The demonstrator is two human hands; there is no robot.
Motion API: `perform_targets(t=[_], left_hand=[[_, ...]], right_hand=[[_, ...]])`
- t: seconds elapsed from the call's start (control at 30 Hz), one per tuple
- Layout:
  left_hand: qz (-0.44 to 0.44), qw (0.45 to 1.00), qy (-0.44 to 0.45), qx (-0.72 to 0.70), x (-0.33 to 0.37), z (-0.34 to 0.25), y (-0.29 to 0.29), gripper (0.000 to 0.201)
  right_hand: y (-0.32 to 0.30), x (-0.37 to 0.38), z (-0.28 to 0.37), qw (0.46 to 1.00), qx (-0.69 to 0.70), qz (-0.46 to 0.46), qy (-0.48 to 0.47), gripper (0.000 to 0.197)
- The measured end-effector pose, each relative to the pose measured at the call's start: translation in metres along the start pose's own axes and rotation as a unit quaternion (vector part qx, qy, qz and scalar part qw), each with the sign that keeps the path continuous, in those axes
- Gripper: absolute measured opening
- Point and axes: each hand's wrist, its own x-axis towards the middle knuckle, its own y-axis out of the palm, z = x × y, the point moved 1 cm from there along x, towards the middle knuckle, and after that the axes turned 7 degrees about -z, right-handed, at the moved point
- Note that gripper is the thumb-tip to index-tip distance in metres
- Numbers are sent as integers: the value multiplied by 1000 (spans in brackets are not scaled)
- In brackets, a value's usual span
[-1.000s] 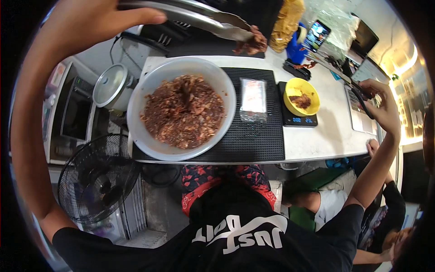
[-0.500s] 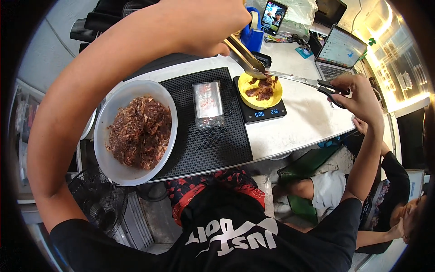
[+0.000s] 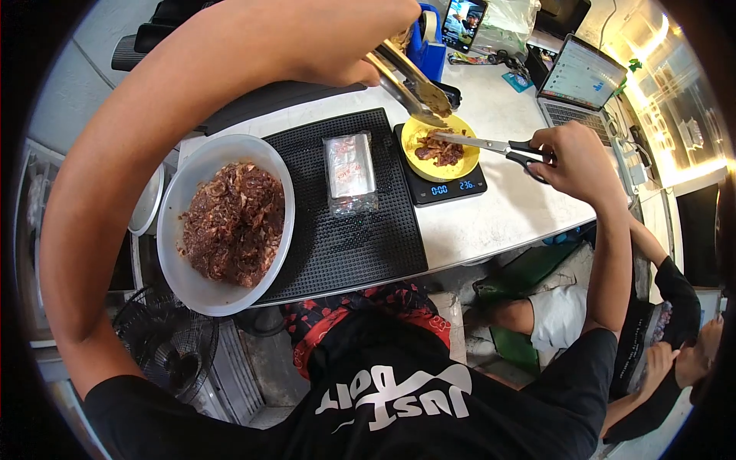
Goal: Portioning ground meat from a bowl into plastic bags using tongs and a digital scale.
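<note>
My left hand point(image 3: 356, 38) reaches over from the upper left, closed around metal tongs point(image 3: 406, 86). The tong tips are spread apart just above a yellow bowl point(image 3: 464, 172), with nothing visible between them. My right hand point(image 3: 573, 162) grips black-handled scissors point(image 3: 484, 142) from the right. Their blades lie across the bowl at dark cooked-looking meat pieces point(image 3: 441, 156). The bowl rests on a black digital scale point(image 3: 422, 197) with a lit display. At the left, a large translucent tub point(image 3: 170, 272) is heaped with dark sliced meat point(image 3: 234, 222).
A clear plastic-wrapped packet point(image 3: 351, 172) lies on a black textured mat point(image 3: 337, 253). Behind the scale are a blue tape dispenser point(image 3: 426, 55), a propped phone point(image 3: 462, 24) and a laptop point(image 3: 579, 80). Another person point(image 3: 652, 345) sits at the lower right; a fan point(image 3: 165, 345) stands below the tub.
The tongs have opened and lifted slightly off the meat. The scissors have moved left and lower over the bowl, and the meat has bunched together.
</note>
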Motion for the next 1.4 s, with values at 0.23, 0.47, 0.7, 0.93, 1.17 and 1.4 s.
perform_targets(t=[0.23, 0.47, 0.7, 0.93, 1.17, 1.4], left_hand=[[59, 997, -26, -44, -5, 2, 0, 36], [50, 998, -4, -36, -13, 2, 5, 38], [72, 997, -27, -25, -30, 1, 1, 39], [40, 997, -58, -25, -37, 2, 3, 43], [-77, 995, -55, -26, -25, -12, 39, 33], [-212, 977, -27, -14, -14, -21, 89, 26]], right_hand=[[-18, 5, -17, 997, 65, 36, 21, 41], [-12, 7, 0, 1000, -3, -14, 10, 32], [7, 4, 11, 998, -59, 29, 20, 32], [-33, -2, 12, 999, -45, -7, 5, 33], [-15, 4, 19, 998, -15, 50, 43, 33], [7, 6, 21, 997, -67, 35, 10, 31]])
